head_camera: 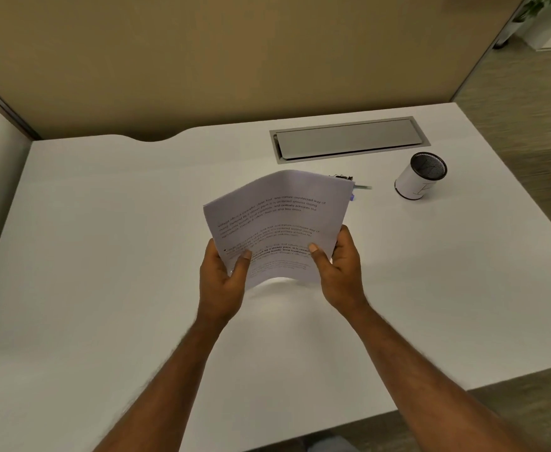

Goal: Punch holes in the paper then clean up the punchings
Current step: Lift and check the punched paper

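Both forearms reach in from the near edge over the white desk [104, 256]. The left hand [223, 275] pinches the lower left corner of the printed paper [277, 216], thumb on the front face, fingers behind. The right hand [339, 272] pinches the lower right corner the same way. The paper is held above the desk centre, text facing the camera, bowed outward along its middle.

Just behind its upper right corner lies a small dark object [342, 176], mostly hidden and not identifiable. Further right stands a white-wrapped mesh pen cup [419, 177]. Beyond is a grey cable hatch [349, 138], closed, then the tan partition [202, 60].
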Available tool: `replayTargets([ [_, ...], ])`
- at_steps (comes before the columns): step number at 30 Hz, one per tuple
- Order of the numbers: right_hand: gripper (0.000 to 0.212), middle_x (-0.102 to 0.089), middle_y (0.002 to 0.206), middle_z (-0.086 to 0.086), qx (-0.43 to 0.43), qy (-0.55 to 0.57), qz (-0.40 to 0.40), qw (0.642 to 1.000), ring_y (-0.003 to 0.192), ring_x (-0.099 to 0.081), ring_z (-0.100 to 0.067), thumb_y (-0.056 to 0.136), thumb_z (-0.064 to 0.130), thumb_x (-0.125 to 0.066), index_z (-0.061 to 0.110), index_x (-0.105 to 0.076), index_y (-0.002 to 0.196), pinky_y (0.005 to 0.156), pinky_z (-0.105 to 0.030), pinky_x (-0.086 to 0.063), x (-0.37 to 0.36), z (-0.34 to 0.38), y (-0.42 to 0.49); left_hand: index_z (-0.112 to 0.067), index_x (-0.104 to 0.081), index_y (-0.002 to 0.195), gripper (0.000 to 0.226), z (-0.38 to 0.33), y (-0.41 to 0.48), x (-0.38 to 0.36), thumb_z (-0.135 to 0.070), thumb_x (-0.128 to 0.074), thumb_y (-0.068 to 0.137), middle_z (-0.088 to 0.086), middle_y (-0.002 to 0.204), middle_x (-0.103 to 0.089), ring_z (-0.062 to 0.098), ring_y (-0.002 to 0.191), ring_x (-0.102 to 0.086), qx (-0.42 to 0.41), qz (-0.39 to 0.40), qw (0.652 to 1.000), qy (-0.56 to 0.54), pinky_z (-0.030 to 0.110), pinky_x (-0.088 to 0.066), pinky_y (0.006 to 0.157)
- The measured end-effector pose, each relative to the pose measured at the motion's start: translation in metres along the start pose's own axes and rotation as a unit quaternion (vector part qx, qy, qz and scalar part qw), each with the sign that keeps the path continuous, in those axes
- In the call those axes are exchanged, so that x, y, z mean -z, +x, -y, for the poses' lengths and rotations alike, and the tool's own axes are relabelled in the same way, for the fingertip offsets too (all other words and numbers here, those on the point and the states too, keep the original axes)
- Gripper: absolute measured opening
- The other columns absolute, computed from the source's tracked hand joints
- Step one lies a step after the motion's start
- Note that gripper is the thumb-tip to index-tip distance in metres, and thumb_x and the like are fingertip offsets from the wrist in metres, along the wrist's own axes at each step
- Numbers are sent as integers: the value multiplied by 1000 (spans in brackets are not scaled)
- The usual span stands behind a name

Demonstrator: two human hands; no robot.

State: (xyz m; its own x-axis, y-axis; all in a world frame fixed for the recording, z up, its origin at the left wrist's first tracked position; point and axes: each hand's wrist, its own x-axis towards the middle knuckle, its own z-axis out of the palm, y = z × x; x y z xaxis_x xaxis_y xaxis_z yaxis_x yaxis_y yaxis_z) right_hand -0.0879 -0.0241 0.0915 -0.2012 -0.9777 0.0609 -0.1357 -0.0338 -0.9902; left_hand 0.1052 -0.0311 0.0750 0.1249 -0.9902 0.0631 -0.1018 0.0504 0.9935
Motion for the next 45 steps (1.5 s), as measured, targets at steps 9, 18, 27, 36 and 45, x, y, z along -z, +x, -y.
replayTargets([
  [9, 51, -61, 112, 12, 11, -9, -24, 1000, 107, -61, -11, 86, 10, -66, 37, -41, 121, 86, -31, -57, 1, 2, 3, -14, -55, 118, 37, -7, -2, 2, -18, -68, 84, -5, 107, -65, 15, 102, -64, -31, -13, 999, -13, 19, -53, 80],
  [18, 53, -59, 115, 10, 63, 20, -43, 997, 109, -60, -15, 85, 11, -66, 39, -40, 122, 88, -31, -56, 4, 19, 6, -13, -54, 117, 36, -21, 1, -1, -11, -68, 83, -22, 103, -62, 12, 101, -62, -71, -32, 997, -27, 19, -53, 80],
  [27, 46, -62, 114, 16, 33, -6, -18, 999, 108, -61, -11, 93, 11, -57, 46, -45, 120, 88, -30, -56, 4, 12, 7, -14, -59, 117, 32, -13, -1, -4, -22, -63, 87, -7, 106, -66, 10, 100, -65, -28, -31, 999, 11, 22, -56, 80],
  [36, 54, -63, 111, 8, 7, 4, -29, 1000, 107, -62, -16, 81, 12, -73, 42, -46, 116, 86, -29, -56, 14, 2, 9, -14, -60, 118, 31, -14, 2, -2, -23, -62, 88, -9, 104, -65, 4, 96, -64, -15, 16, 999, 48, 12, -53, 75],
  [45, 32, -71, 94, 14, -20, -5, -23, 1000, 86, -68, -8, 79, 5, -76, 31, -66, 94, 78, -24, -57, 20, 9, 19, -15, -67, 109, 22, -24, 11, -3, -7, -69, 88, -12, 98, -68, -1, 89, -66, -3, 3, 998, 59, 11, -54, 73],
])
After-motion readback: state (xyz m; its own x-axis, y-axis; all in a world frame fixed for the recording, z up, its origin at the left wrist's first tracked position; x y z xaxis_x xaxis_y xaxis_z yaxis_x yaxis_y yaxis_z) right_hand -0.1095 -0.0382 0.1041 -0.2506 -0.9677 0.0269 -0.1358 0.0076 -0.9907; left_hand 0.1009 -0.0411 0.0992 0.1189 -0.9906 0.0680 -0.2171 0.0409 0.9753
